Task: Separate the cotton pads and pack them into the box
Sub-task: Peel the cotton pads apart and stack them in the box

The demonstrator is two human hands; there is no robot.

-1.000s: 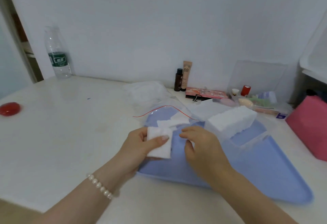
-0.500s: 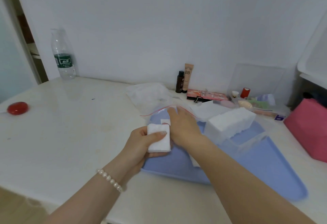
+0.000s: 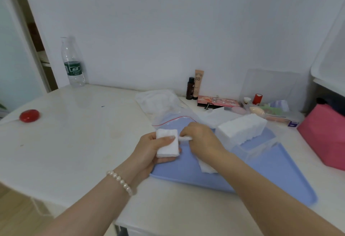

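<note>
Smooth blue plastic tray [image 3: 270,176], landmark. Over its left edge: left hand [image 3: 149,148] grips a soft white square stack of cotton pads [image 3: 166,145]; right hand [image 3: 200,139] pinches 1 fluffy pad [image 3: 185,138] beside it. On tray: clear box [image 3: 255,148] holding white pad block [image 3: 241,128]. Behind tray: tube [image 3: 198,83] marked "BB".

Fluffy cotton pads [image 3: 166,145] (matt plastic tray [image 3: 291,178])

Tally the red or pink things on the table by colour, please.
Red: 2 (disc, small jar)
Pink: 2 (bag, palette)
Total: 4
</note>
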